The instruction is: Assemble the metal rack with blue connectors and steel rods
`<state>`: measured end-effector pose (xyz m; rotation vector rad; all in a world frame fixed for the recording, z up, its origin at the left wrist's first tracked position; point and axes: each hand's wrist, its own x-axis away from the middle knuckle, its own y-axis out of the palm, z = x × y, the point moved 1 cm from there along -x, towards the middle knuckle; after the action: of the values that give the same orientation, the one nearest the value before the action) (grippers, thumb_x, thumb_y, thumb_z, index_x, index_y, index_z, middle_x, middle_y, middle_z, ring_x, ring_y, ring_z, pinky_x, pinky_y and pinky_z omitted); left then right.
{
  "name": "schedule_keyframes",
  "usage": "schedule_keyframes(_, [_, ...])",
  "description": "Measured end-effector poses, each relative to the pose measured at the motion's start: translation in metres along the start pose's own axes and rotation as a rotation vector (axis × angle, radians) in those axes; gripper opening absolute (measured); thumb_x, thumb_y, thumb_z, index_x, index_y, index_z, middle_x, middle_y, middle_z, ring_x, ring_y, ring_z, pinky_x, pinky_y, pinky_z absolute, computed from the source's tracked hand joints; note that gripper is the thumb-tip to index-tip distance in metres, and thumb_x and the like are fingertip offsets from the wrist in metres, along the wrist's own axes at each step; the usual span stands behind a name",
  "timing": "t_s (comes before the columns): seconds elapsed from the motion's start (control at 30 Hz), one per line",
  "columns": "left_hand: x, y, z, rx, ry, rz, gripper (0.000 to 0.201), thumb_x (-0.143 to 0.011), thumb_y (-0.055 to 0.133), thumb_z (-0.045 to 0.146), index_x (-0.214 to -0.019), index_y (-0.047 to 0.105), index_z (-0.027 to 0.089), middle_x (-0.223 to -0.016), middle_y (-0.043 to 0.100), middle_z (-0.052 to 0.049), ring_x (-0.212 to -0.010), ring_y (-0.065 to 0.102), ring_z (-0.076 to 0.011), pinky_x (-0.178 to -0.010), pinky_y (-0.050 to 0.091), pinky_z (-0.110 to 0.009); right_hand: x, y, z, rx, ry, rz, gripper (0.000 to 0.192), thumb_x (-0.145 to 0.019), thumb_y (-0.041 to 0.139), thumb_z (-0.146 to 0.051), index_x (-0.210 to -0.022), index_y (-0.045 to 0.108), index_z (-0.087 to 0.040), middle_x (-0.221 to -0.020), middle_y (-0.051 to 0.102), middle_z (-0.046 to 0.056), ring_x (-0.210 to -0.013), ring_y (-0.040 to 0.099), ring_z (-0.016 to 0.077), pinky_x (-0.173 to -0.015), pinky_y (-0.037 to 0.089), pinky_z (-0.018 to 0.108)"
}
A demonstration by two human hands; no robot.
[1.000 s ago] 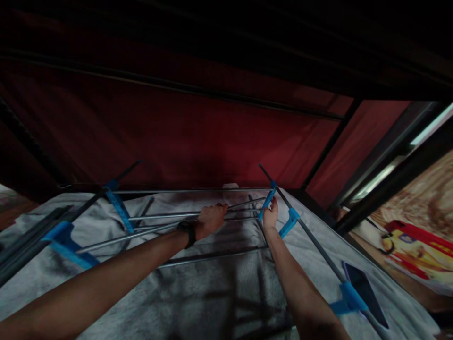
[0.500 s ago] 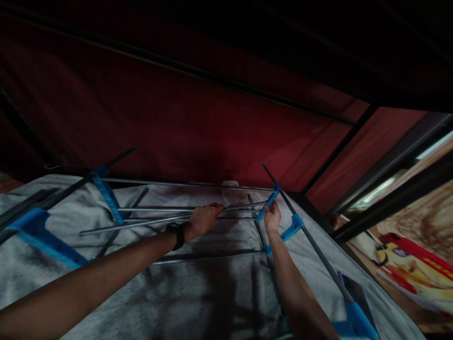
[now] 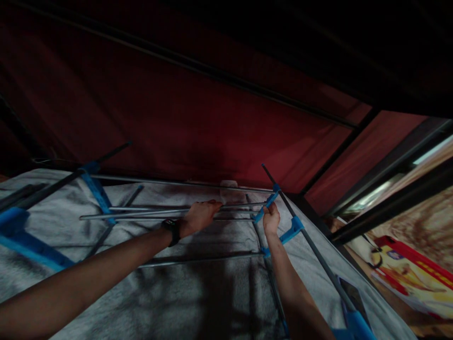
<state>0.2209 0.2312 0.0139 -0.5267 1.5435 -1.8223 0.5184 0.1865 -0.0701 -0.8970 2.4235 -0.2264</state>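
Observation:
My left hand point(image 3: 200, 217), with a black watch on its wrist, is closed around a loose thin metal tube point(image 3: 95, 216). The tube's left end sticks out freely beside the left blue bracket point(image 3: 97, 191). Its right end reaches the right blue bracket point(image 3: 261, 214), close to my right fingers; whether it sits in a hole there is too small to tell. My right hand point(image 3: 271, 220) is closed on that bracket. Another metal tube point(image 3: 212, 258) runs between the two sides nearer to me. Dark poles point(image 3: 318, 252) carry the brackets.
Grey fleece cloth point(image 3: 170, 297) lies under the frame. Behind it hangs a red fabric wall point(image 3: 198, 127) with dark bars. A phone point(image 3: 354, 295) lies at the right by a pole. Farther right is a red and yellow package point(image 3: 414, 274).
The loose tube's left end has risen and now lies nearly level beside the left bracket. The left bracket appears farther left in view. My right hand has stayed at the right bracket.

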Motion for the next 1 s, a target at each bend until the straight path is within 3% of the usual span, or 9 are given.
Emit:
schedule_keyframes(0.23, [-0.008, -0.010, -0.005, 0.009, 0.065, 0.024, 0.043, -0.089, 0.040, 0.007, -0.124, 0.060, 0.022, -0.118, 0.066, -0.008, -0.095, 0.064, -0.0228, -0.074, 0.044, -0.028, 0.002, 0.001, -0.001, 0.018, 0.033, 0.024, 0.053, -0.080, 0.045, -0.037, -0.126, 0.057, -0.012, -0.115, 0.065, 0.013, -0.105, 0.060, 0.0230, -0.099, 0.041, 0.037])
schedule_keyframes(0.47, [-0.012, -0.006, -0.007, 0.021, 0.077, 0.029, 0.041, -0.089, 0.041, 0.005, -0.123, 0.061, 0.018, -0.116, 0.067, -0.007, -0.090, 0.062, -0.0186, -0.074, 0.039, -0.026, 0.005, 0.003, -0.002, 0.095, 0.049, 0.042, 0.055, -0.081, 0.043, -0.038, -0.127, 0.057, -0.011, -0.113, 0.066, 0.015, -0.105, 0.060, 0.0254, -0.097, 0.042, 0.037])
schedule_keyframes(0.63, [-0.017, -0.007, -0.008, 0.018, 0.078, -0.005, 0.040, -0.088, 0.043, 0.006, -0.123, 0.058, 0.020, -0.118, 0.066, -0.006, -0.095, 0.061, -0.0192, -0.079, 0.040, -0.025, 0.003, 0.003, -0.010, 0.144, 0.076, 0.076, 0.050, -0.079, 0.043, -0.038, -0.118, 0.060, -0.012, -0.112, 0.066, 0.016, -0.105, 0.060, 0.0266, -0.095, 0.043, 0.039])
schedule_keyframes(0.8, [-0.012, -0.010, -0.003, 0.043, 0.076, 0.024, 0.032, -0.090, 0.044, 0.009, -0.118, 0.058, 0.014, -0.119, 0.065, -0.010, -0.097, 0.061, -0.0205, -0.084, 0.042, -0.028, 0.008, -0.003, -0.015, 0.000, 0.092, 0.022, 0.052, -0.073, 0.048, -0.036, -0.120, 0.057, -0.014, -0.113, 0.065, 0.014, -0.105, 0.060, 0.0252, -0.094, 0.045, 0.038])
schedule_keyframes(0.87, [-0.010, -0.011, -0.001, 0.036, 0.098, 0.034, 0.029, -0.092, 0.043, 0.015, -0.115, 0.060, 0.014, -0.116, 0.066, -0.012, -0.097, 0.062, -0.0218, -0.082, 0.045, -0.029, 0.017, -0.005, -0.023, -0.028, 0.132, 0.118, 0.061, -0.070, 0.051, -0.036, -0.126, 0.052, -0.013, -0.113, 0.064, 0.014, -0.100, 0.061, 0.0257, -0.089, 0.048, 0.040])
schedule_keyframes(0.93, [-0.009, -0.010, -0.001, 0.018, 0.092, 0.048, 0.028, -0.093, 0.042, 0.020, -0.112, 0.062, 0.017, -0.113, 0.067, -0.011, -0.098, 0.063, -0.0234, -0.080, 0.048, -0.031, 0.030, -0.005, -0.040, -0.021, 0.094, 0.162, 0.066, -0.071, 0.054, -0.036, -0.131, 0.049, -0.012, -0.125, 0.056, 0.018, -0.110, 0.055, 0.0283, -0.095, 0.044, 0.044])
schedule_keyframes(1.0, [-0.010, -0.008, -0.002, -0.013, 0.111, 0.076, 0.028, -0.090, 0.046, 0.020, -0.113, 0.062, 0.017, -0.112, 0.066, -0.012, -0.099, 0.064, -0.0252, -0.081, 0.050, -0.034, 0.043, -0.001, -0.071, 0.006, -0.083, 0.061, 0.053, -0.075, 0.053, -0.036, -0.123, 0.057, -0.014, -0.122, 0.058, 0.016, -0.111, 0.055, 0.0283, -0.095, 0.045, 0.044])
